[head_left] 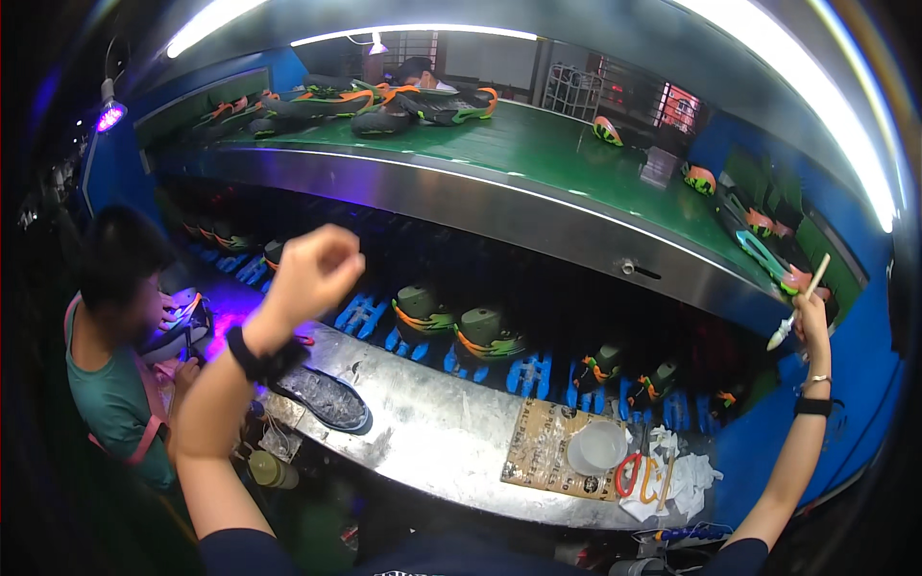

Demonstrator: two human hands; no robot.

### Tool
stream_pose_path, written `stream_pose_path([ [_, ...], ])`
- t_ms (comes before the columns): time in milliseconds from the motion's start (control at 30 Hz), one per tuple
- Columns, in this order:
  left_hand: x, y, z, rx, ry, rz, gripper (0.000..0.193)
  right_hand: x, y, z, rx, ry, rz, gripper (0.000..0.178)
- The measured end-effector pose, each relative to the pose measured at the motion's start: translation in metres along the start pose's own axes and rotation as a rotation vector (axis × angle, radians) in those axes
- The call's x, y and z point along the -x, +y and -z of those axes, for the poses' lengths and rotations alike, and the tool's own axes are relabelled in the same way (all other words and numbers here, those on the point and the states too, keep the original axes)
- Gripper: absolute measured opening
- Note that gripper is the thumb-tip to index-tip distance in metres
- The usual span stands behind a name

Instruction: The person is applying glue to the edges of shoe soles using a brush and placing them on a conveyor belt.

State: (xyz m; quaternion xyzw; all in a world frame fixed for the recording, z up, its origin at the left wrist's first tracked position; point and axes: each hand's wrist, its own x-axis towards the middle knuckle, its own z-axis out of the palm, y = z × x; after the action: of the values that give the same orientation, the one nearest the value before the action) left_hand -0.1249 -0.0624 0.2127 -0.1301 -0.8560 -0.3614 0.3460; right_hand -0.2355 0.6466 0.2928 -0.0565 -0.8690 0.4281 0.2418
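My left hand [315, 276] is raised in front of the dark gap under the green belt, its fingers loosely curled, with nothing seen in them. Below it a dark shoe sole [331, 398] lies on the metal bench [423, 432]. Out at the far right, my right hand [812, 319] grips a brush [818, 276] by its pale wooden handle. The brush's whitish tip points down and left, apart from any shoe. Close above that hand, orange and green shoe parts [764, 254] lie at the belt's right end.
Shoe uppers [423, 322] sit on blue racks [360, 315] behind the bench. On cardboard [533, 446] stands a translucent tub [595, 448], beside red-handled scissors [629, 472] and crumpled white paper [693, 485]. More shoes [456, 106] rest on the green belt [547, 149]. A co-worker [115, 384] handles a shoe at left.
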Motion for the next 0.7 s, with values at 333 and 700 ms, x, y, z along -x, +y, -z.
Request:
stream_pose_path([
  [333, -0.289, -0.057, -0.015, -0.717, -0.077, 0.251, 0.034, 0.192, -0.049, -0.015, 0.218, 0.128, 0.197, 0.046],
  [700, -0.344, -0.057, -0.093, -0.341, 0.257, 0.351, 0.040, 0.292, 0.006, -0.030, 0.210, 0.212, -0.098, 0.044],
])
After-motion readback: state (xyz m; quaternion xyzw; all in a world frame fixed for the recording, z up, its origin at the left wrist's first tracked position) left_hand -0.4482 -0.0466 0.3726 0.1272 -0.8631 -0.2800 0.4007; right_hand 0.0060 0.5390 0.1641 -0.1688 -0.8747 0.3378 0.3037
